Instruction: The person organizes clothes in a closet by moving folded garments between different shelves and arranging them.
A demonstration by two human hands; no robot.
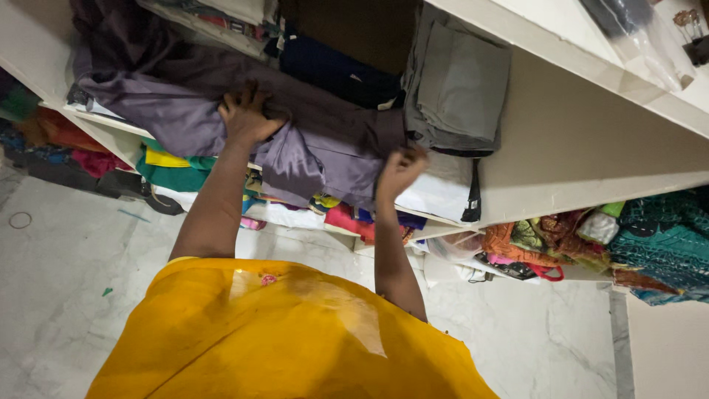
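Yellow cloth (288,332) worn by the person fills the bottom of the view, nearest the camera, with both bare forearms reaching up from it. The hands work on a purple-grey garment (310,148) that lies spread along the front of a white shelf (591,155) and spills over its edge. The left hand (247,114) lies flat on the garment, fingers spread and pressing into the fabric. The right hand (401,168) is clenched on the garment's hanging lower edge, gripping a fold of it. Just beside the garment, on the same shelf, sits a folded grey stack (459,85), with a dark blue folded piece (332,70) behind the garment. Below, a lower shelf (111,129) holds green, yellow and pink folded cloth (173,166), and more bright, patterned fabrics (561,236) crowd the compartment to the right. Pale marble floor (66,281) lies underneath.
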